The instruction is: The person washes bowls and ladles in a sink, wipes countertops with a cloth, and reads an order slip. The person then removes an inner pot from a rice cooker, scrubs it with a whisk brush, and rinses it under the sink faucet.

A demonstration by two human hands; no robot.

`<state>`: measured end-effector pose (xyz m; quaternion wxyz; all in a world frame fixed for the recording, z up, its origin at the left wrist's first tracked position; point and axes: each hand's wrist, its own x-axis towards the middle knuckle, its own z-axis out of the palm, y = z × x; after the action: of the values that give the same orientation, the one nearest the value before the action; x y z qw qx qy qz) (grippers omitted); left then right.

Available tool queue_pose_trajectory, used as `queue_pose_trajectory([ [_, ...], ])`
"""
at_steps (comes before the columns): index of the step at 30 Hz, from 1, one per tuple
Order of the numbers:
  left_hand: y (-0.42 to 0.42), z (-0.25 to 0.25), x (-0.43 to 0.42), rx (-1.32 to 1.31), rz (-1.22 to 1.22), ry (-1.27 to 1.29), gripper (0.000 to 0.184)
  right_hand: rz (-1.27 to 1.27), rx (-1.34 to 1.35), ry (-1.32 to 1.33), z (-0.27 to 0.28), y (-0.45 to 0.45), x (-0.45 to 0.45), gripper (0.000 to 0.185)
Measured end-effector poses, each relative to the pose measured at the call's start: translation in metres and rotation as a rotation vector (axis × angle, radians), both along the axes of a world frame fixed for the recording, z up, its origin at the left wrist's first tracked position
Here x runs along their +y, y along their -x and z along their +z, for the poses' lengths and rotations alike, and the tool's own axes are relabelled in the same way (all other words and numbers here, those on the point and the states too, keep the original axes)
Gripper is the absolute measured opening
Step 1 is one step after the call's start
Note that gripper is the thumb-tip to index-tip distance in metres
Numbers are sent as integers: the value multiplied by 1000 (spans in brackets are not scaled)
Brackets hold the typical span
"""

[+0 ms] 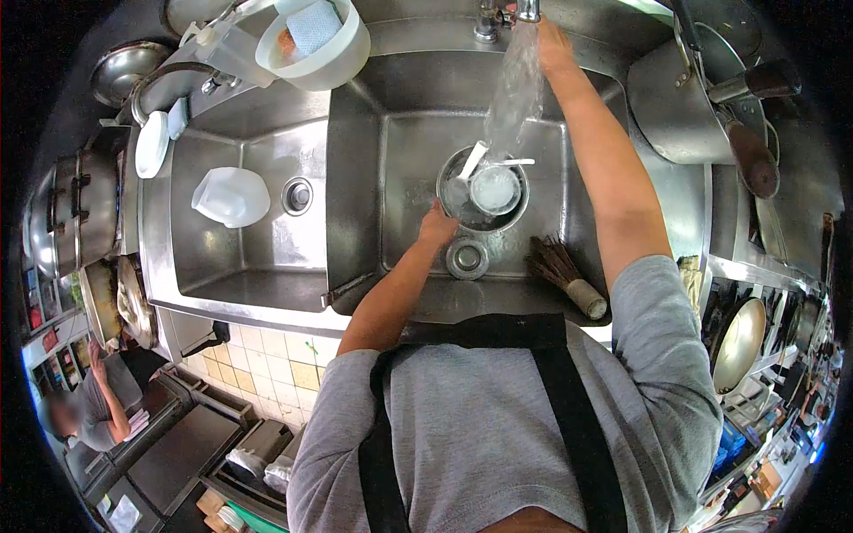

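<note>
My left hand [438, 226] is closed on the near-left rim of a round metal bowl [522, 202] in the right sink basin. Inside the bowl sit a clear, water-filled container [495, 190] and white-handled utensils [477, 158], whose kind I cannot make out. Up at the back wall, my right hand [554, 44] is wrapped around the faucet [528, 11], its fingers partly hidden behind the spout. A wide stream of water [515, 84] pours from the spout toward the bowl.
A bundled twig brush [564, 275] lies right of the drain [467, 258]. The left basin holds a translucent plastic jug [231, 196]. Behind stands a white tub [315, 53] with a blue sponge. Large pots [680, 107] crowd the right. Another person [93, 400] is at lower left.
</note>
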<state>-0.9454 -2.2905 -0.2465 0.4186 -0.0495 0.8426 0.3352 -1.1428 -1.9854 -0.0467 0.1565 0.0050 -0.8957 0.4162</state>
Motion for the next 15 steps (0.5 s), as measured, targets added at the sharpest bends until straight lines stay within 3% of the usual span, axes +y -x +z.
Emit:
queue_pose_trajectory([
  [3, -1, 7, 1, 28, -7, -6, 84, -129, -113, -122, 14, -6, -12, 34],
  [9, -1, 7, 1, 48, 5, -17, 85, -190, -69, -338, 13, -4, -18, 34],
  [12, -2, 3, 0, 9, 20, -30, 86, -209, -181, -290, 22, -5, -22, 34],
  [15, -2, 3, 1, 1, 47, -49, 87, -78, -69, 4, 8, -5, -8, 35],
])
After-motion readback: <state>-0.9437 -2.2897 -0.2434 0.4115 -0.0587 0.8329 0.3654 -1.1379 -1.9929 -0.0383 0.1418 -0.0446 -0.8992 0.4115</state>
